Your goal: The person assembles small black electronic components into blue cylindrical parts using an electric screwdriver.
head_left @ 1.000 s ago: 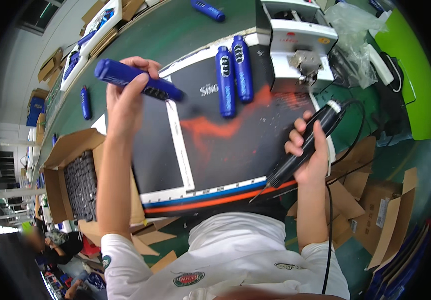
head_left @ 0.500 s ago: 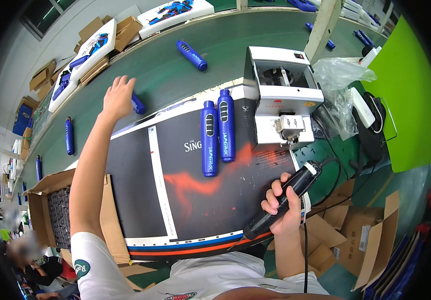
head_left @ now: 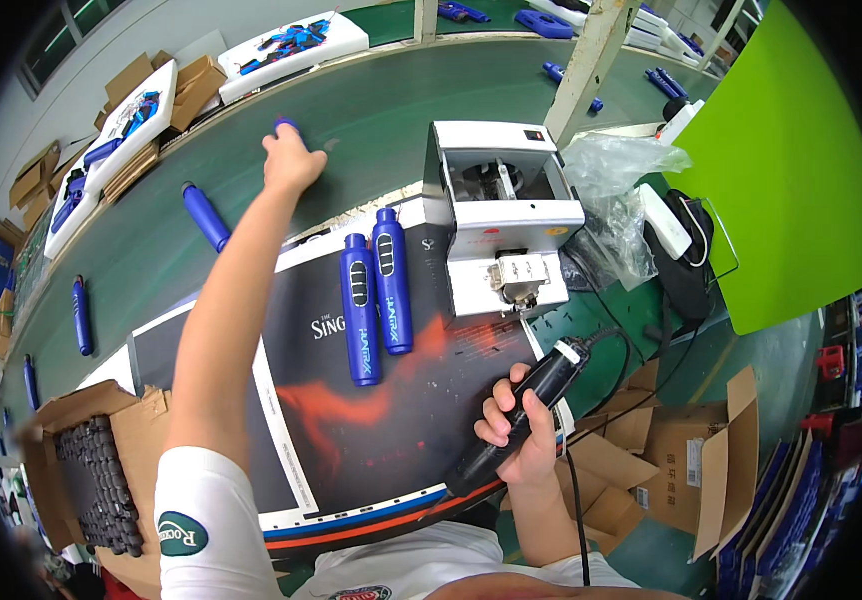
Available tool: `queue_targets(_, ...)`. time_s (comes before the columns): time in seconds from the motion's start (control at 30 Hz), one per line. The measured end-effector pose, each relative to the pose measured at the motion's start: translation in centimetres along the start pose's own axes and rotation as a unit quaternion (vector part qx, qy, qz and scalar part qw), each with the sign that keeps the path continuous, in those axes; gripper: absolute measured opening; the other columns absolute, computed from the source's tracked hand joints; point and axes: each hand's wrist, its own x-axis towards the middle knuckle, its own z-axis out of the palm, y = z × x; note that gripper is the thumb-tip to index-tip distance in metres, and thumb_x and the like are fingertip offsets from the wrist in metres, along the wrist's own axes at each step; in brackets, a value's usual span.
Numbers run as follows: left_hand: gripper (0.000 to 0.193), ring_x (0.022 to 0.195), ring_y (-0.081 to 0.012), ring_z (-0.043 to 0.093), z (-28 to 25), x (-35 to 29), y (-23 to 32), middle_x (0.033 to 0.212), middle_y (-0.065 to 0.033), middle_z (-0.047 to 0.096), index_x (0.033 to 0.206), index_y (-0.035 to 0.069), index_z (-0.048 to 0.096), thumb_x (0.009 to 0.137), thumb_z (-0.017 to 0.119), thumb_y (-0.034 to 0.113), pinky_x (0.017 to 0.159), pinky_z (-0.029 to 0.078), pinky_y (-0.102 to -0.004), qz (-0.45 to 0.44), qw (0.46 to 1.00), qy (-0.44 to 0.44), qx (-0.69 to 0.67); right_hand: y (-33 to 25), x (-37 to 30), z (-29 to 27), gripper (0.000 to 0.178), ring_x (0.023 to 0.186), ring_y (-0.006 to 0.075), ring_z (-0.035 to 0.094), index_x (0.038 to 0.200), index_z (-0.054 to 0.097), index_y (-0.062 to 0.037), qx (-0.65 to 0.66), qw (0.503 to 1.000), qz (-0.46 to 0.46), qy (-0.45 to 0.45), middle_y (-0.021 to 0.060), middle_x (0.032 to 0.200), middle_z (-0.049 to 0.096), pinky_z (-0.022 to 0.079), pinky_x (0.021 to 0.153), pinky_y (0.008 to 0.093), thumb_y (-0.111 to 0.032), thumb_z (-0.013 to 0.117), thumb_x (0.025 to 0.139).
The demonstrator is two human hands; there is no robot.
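My left hand point(head_left: 293, 165) reaches far over the green belt, its fingers curled round a blue cylindrical handle point(head_left: 286, 123). Only one end of that handle shows past the fingers. In my right hand point(head_left: 519, 425) is a black corded electric screwdriver point(head_left: 541, 385), its tip slanting down to the left over the mat's near edge. Two more blue handles, the left one point(head_left: 360, 310) and the right one point(head_left: 391, 280), lie side by side on the black printed mat point(head_left: 331, 390). Their oval buttons face up. Another blue handle point(head_left: 205, 216) rests on the belt beside my left forearm.
A white machine point(head_left: 506, 215) stands at the mat's far right. Left of the mat, an open carton point(head_left: 136, 420) holds rows of small black parts. Foam trays point(head_left: 296, 48) line the belt's far side. Open cardboard boxes point(head_left: 696, 465) and the screwdriver's cable point(head_left: 581, 500) are at my right.
My left hand has moved farther out across the belt and closed on a blue handle. The whole view has shifted, with the machine now farther left. The screwdriver stays in my right hand.
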Motion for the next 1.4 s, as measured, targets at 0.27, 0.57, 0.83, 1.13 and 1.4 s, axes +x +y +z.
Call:
queue_targets(0.27, 0.087, 0.087, -0.0272, 0.065, -15.1, -15.1, -2.0, 0.099, -0.0173, 0.061, 0.149, 0.0, 0.022, 0.07, 0.059, -0.003, 0.08, 0.054, -0.0358, -0.036, 0.785, -0.312, -0.535, -0.5, -0.3, -0.7, 0.025, 0.063, 0.01, 0.047, 0.121, 0.046, -0.0108, 0.048, 0.999, -0.017, -0.007, 0.0042, 0.089, 0.051, 0.041, 0.056, 0.0246, -0.022, 0.053, 0.1)
queue_targets(0.57, 0.057, 0.085, -0.0262, 0.059, -21.7, -33.8, -3.7, 0.106, -0.0137, 0.058, 0.132, 0.009, 0.058, 0.077, 0.072, 0.002, 0.074, 0.049, -0.0334, 0.151, 0.963, -0.188, -0.118, -0.7, 0.7, 1.2, 0.062, 0.085, 0.0196, 0.045, 0.134, 0.04, 0.0025, 0.011, 0.996, -0.084, -0.021, 0.0116, 0.114, 0.048, 0.04, 0.08, 0.0305, -0.051, 0.039, 0.102)
queue_targets(0.83, 0.051, 0.101, -0.0318, 0.055, -19.0, -36.6, -3.7, 0.111, -0.0122, 0.056, 0.121, 0.015, 0.067, 0.072, 0.075, 0.002, 0.088, 0.043, -0.0425, 0.272, 0.958, -0.092, 0.004, -4.6, -0.4, 4.0, 0.073, 0.078, 0.0169, 0.053, 0.14, 0.037, -0.0055, -0.175, 0.956, -0.236, 0.012, 0.0104, 0.103, 0.053, 0.049, 0.074, 0.0274, -0.061, 0.048, 0.094)
queue_targets(1.13, 0.044, 0.099, -0.0321, 0.057, -18.5, -37.1, -3.1, 0.11, -0.0121, 0.058, 0.112, 0.011, 0.069, 0.069, 0.074, -0.001, 0.088, 0.044, -0.042, 0.271, 0.955, -0.071, -0.095, -9.1, 1.5, 6.4, 0.089, 0.053, 0.0144, 0.044, 0.139, 0.038, -0.0065, -0.276, 0.883, -0.308, -0.223, 0.006, 0.076, 0.052, 0.036, 0.049, 0.0286, -0.078, 0.039, 0.087)
queue_targets(1.4, 0.05, 0.094, -0.0336, 0.06, -17.9, -37.4, -3.3, 0.106, -0.016, 0.059, 0.119, 0.007, 0.067, 0.069, 0.072, -0.001, 0.084, 0.048, -0.0451, 0.274, 0.961, -0.029, -0.034, -9.2, 4.1, 8.7, 0.092, 0.054, 0.0142, 0.043, 0.132, 0.048, -0.0077, -0.3, 0.856, -0.327, -0.264, 0.0031, 0.072, 0.05, 0.034, 0.051, 0.0286, -0.084, 0.04, 0.081)
